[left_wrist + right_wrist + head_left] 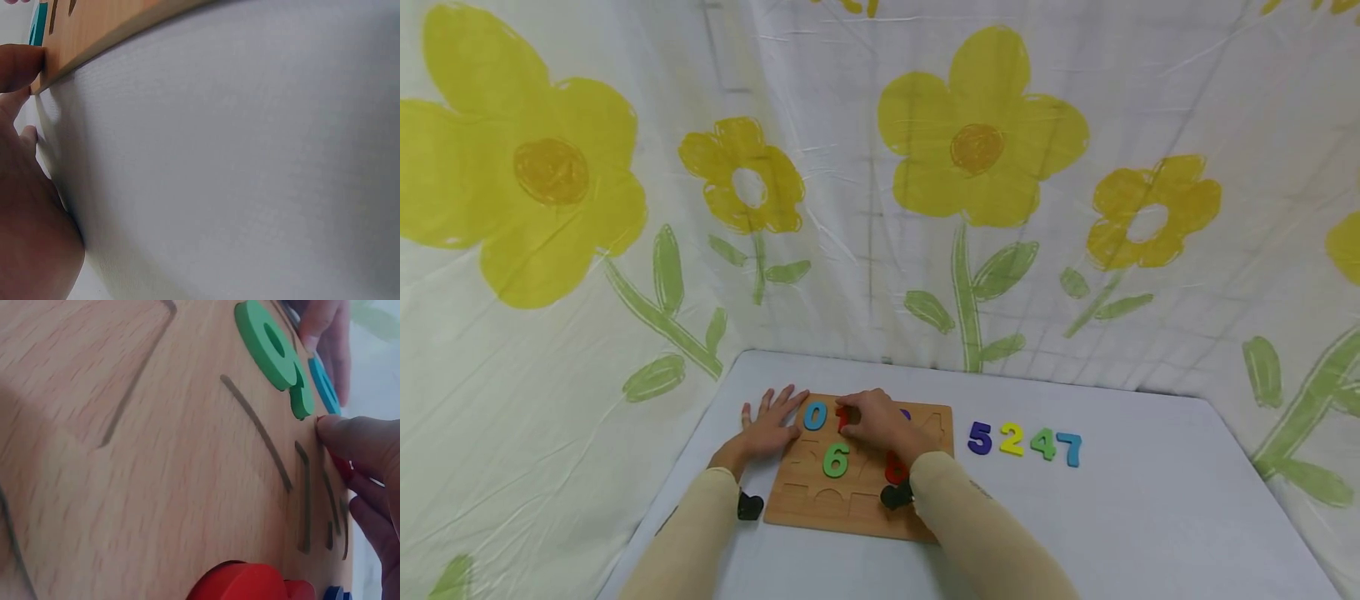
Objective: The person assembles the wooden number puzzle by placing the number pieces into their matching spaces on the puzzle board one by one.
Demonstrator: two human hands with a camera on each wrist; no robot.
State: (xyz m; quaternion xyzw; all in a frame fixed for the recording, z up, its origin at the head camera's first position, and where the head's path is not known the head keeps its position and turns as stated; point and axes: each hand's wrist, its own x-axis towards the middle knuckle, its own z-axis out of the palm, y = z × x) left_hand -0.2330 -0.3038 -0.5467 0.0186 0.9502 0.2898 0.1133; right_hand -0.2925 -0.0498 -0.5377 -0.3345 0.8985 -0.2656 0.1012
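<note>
A wooden number puzzle board (842, 512) lies on the table, with cut-out recesses. My right hand (880, 421) pinches a red number 1 (842, 419) between thumb and fingers, at the board's upper row. That red piece (340, 464) is mostly covered by the fingers in the right wrist view. Beside it sits a blue 0 (815, 416); below is a green 6 (836, 460). A red 8 (895, 468) lies under the right wrist. My left hand (767, 432) rests at the board's left edge with fingers spread, its thumb (22, 65) touching the edge.
Right of the board, a purple 5 (979, 438), yellow 2 (1012, 439), green 4 (1043, 444) and blue 7 (1070, 449) lie in a row on the white table (1150, 500). A flowered curtain (850, 292) hangs behind. Another dark blue piece (906, 414) shows partly behind the right hand.
</note>
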